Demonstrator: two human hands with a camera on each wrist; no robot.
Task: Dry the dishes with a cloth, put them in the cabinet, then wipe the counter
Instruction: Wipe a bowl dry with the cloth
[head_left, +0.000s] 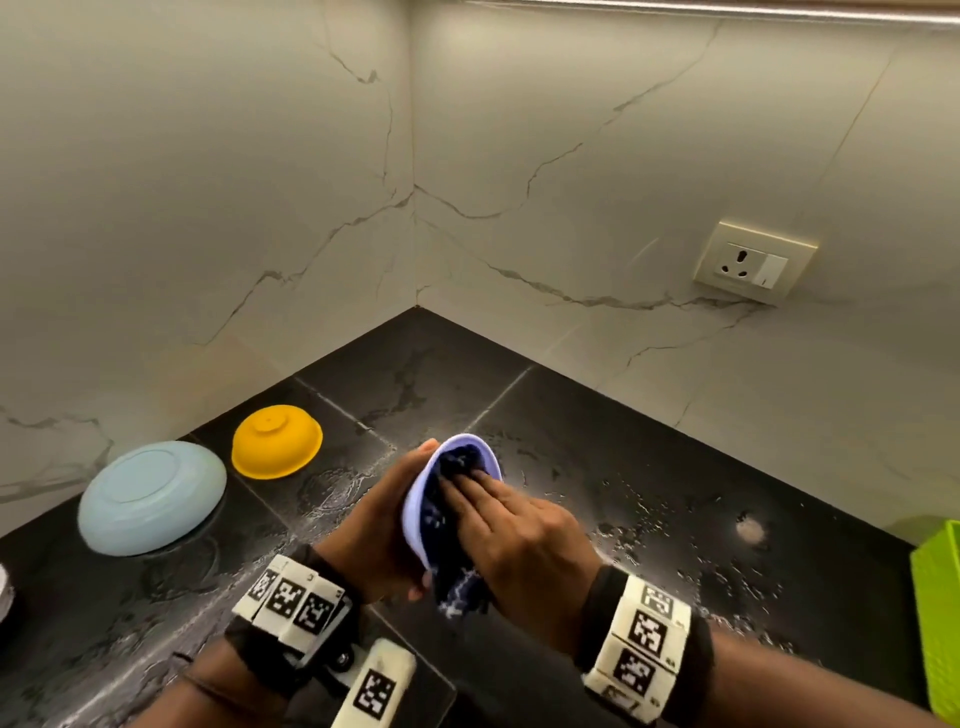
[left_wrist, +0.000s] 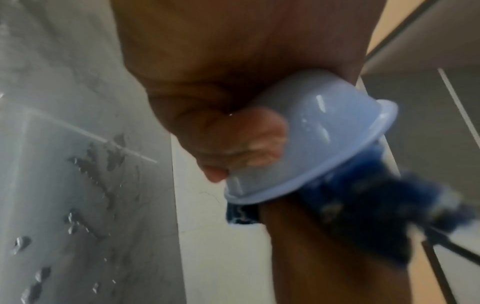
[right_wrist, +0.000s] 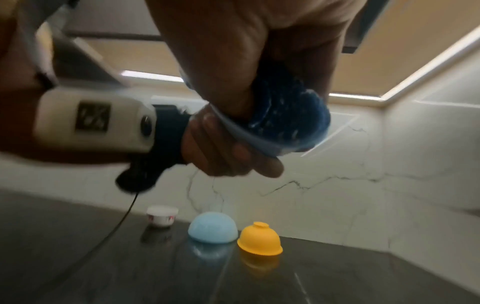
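My left hand (head_left: 379, 519) grips a lavender bowl (head_left: 467, 446) from behind, tilted on its side above the counter. Its thumb lies on the top rim and its fingers (left_wrist: 249, 144) curl round the outer wall (left_wrist: 317, 131). My right hand (head_left: 504, 519) lies with straight fingers inside the bowl, pressing a dark blue cloth (head_left: 457, 462) against the inner wall. A tail of the cloth hangs out below the palm. In the right wrist view the cloth (right_wrist: 291, 115) is bunched in the bowl's mouth (right_wrist: 259, 142).
A yellow bowl (head_left: 276, 441) and a light blue plate (head_left: 150, 496) lie upside down at the left on the black counter (head_left: 571, 415), which is wet with drops (head_left: 649, 509). A white cup (right_wrist: 162, 216) stands further left. A green basket (head_left: 940, 623) is at the right edge, a wall socket (head_left: 753, 262) above.
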